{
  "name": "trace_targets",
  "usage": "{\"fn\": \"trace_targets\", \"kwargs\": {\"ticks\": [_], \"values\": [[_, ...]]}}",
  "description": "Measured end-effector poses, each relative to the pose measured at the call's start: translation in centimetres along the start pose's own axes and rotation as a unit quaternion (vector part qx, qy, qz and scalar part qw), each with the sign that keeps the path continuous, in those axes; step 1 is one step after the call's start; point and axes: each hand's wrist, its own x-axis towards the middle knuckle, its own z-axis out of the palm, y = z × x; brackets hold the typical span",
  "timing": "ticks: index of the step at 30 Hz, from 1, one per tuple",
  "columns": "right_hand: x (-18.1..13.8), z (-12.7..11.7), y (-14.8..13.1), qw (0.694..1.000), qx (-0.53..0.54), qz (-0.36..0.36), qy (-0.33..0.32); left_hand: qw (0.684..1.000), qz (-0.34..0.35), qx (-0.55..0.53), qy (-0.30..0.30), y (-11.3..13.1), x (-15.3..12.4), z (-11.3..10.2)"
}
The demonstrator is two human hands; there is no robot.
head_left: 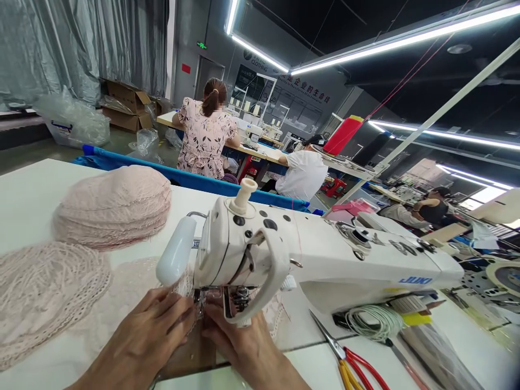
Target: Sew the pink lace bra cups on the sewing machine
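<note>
Lace piece: the piece (pixel 184 284) is set under the needle end of the sewing machine (pixel 325 244), between both hands.
Left hand: the fingers of the left hand (pixel 156 319) are bent close together and laid on the lace; whether it is pinched cannot be told.
Right hand: the right hand (pixel 239 330) is placed by the needle, its fingertips partly hidden by the machine, so its grip cannot be told.
Seam: stitching is judged to be under way (the stitch line itself is hidden), with completion not shown.
Piles: a domed stack (pixel 117 203) and a flatter lace pile (pixel 44 292) are laid on the surface (pixel 24 179); which is finished cannot be told.
Scissors: the scissors (pixel 339 346) are left lying aside; any thread trimming is presumably still to be done.
</note>
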Motion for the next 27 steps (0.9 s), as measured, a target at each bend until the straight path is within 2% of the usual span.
{"fn": "trace_targets", "kwargs": {"ticks": [12, 18, 23, 27], "values": [[0.1, 0.2, -0.1, 0.999, 0.016, 0.007, 0.036, 1.000, -0.015, -0.022, -0.005, 0.0, 0.7, -0.5], [0.1, -0.1, -0.2, 0.997, 0.066, 0.036, 0.025, 1.000, -0.018, -0.022, -0.009, 0.0, 0.4, -0.4], [0.0, -0.7, -0.3, 0.990, 0.122, 0.076, -0.017, 0.999, -0.013, -0.029, -0.005, 0.1, 1.0, -1.0], [0.1, -1.1, -0.5, 0.991, 0.119, 0.064, -0.017, 1.000, -0.012, -0.020, 0.001, 0.1, 1.0, -1.0]]}}
